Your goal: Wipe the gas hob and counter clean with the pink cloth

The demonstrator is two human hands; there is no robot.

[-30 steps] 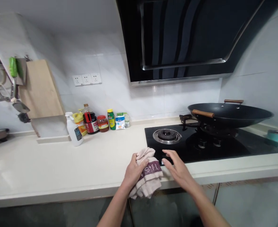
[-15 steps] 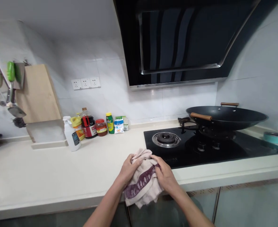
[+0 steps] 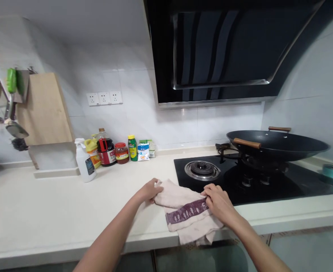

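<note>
A pale pink towel (image 3: 180,196) with a purple patterned band is stretched between my two hands at the counter's front edge, its lower part hanging over that edge. My left hand (image 3: 151,190) pinches the towel's left corner above the white counter (image 3: 121,204). At the other side, my right hand (image 3: 218,200) grips the towel near the end of the purple band, beside the front left corner of the black gas stove (image 3: 225,190). Some of the fingertips are hidden by the cloth.
A large black wok (image 3: 279,145) sits on the stove's right burner; the left burner (image 3: 202,170) is bare. Along the wall stand a white spray bottle (image 3: 85,162), a dark sauce bottle (image 3: 107,151), a red-lidded jar (image 3: 122,153) and seasonings. The range hood (image 3: 217,53) overhangs the stove.
My hands have moved apart, pulling the bunched towel out wider. The left hand shifted slightly left, the right hand further right. The view turned a little.
</note>
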